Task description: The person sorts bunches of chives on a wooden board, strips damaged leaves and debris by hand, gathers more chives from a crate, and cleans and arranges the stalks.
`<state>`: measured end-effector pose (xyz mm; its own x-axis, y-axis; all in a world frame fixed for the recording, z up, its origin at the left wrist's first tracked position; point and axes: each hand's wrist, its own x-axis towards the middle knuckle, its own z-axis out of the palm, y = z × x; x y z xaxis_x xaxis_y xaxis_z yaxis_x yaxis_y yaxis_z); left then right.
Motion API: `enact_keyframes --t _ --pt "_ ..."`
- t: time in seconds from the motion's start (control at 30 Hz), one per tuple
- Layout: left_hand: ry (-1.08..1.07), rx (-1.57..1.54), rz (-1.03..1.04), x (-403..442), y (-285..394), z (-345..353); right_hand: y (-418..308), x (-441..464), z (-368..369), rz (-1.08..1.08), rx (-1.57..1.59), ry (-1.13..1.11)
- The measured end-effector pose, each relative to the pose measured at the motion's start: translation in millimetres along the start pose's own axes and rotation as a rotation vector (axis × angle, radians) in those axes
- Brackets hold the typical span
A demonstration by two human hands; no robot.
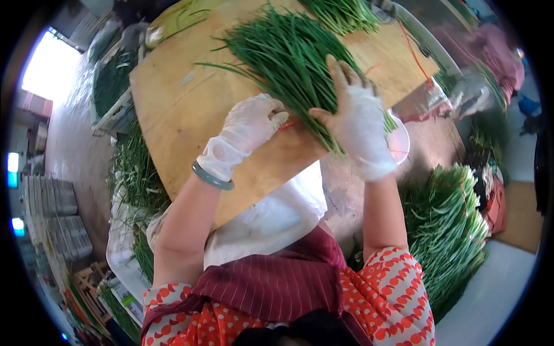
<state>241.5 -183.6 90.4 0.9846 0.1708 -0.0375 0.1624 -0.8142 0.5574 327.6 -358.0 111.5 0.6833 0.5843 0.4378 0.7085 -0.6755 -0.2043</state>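
A large bunch of long green chives (288, 55) lies slantwise across the wooden board (179, 115), its cut ends toward me. My left hand (251, 124), in a white glove, is beside the near end of the bunch with its fingers curled in a pinch. A short orange tie (290, 124) shows at those fingertips and runs toward the stems. My right hand (359, 118), also gloved, rests against the right side of the bunch, fingers stretched and thumb apart. Part of the stems is hidden beneath it.
Another bunch of chives (346, 14) lies at the board's far edge. An orange strand (412, 52) hangs over the right corner. A big heap of chives (447, 230) stands on the floor at right, loose greens (135, 167) at left. Another person (496, 55) is at the far right.
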Motion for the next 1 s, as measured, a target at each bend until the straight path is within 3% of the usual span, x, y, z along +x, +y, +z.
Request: enact_keyframes --t 0.07,0.13,0.2,0.27,0.3,0.37,0.43,0.5,0.53,0.6,0.67,0.77,0.8,0.83,0.87,0.9,0.93,1.0 --pt "0.070 -0.045 -0.022 -17 -11 -9 -11 -12 -9 -0.026 0.069 0.032" --pt "0.248 -0.017 -0.022 -44 -26 -18 -20 -30 -4 -0.050 0.405 -0.104" --pt "0.342 -0.001 -0.091 -82 -54 -30 -45 -50 0 0.070 0.558 -0.449" --pt "0.437 0.021 -0.181 -137 -91 -41 -63 -56 7 -0.060 0.438 -0.746" --pt "0.537 -0.019 -0.249 -169 -112 -46 -69 -56 14 -0.116 0.449 -0.768" --pt "0.695 -0.088 -0.442 -240 -139 -54 -75 -57 33 -0.381 0.291 -1.068" --pt "0.829 -0.145 -0.644 -322 -165 -51 -78 -62 64 -0.478 0.424 -1.218" --pt "0.929 -0.186 -0.812 -398 -184 -34 -113 -44 58 -0.761 0.450 -1.424" --pt "0.950 -0.202 -0.901 -432 -184 -24 -129 -39 65 -0.794 0.435 -1.437" --pt "0.996 -0.300 -1.016 -491 -183 5 -156 -35 87 -0.610 0.472 -1.752" --pt "1.030 -0.403 -1.123 -532 -176 30 -199 -23 103 -0.613 0.553 -1.941" --pt "1.094 -0.493 -1.240 -577 -171 68 -278 14 124 -1.151 0.346 -1.540" --pt "1.089 -0.521 -1.247 -588 -173 82 -294 16 124 -0.278 0.884 -1.811" --pt "1.103 -0.558 -1.285 -600 -169 94 -307 24 163 -0.123 1.343 -1.731" --pt "1.135 -0.584 -1.315 -610 -169 106 -324 42 199 -0.121 1.434 -1.419" --pt "1.180 -0.633 -1.301 -620 -171 122 -340 60 221 -0.132 1.502 -1.105" --pt "1.184 -0.646 -1.317 -628 -170 132 -352 64 225 -0.133 1.489 -1.125" --pt "1.189 -0.663 -1.359 -640 -168 150 -378 75 228 -0.052 1.330 -0.958"
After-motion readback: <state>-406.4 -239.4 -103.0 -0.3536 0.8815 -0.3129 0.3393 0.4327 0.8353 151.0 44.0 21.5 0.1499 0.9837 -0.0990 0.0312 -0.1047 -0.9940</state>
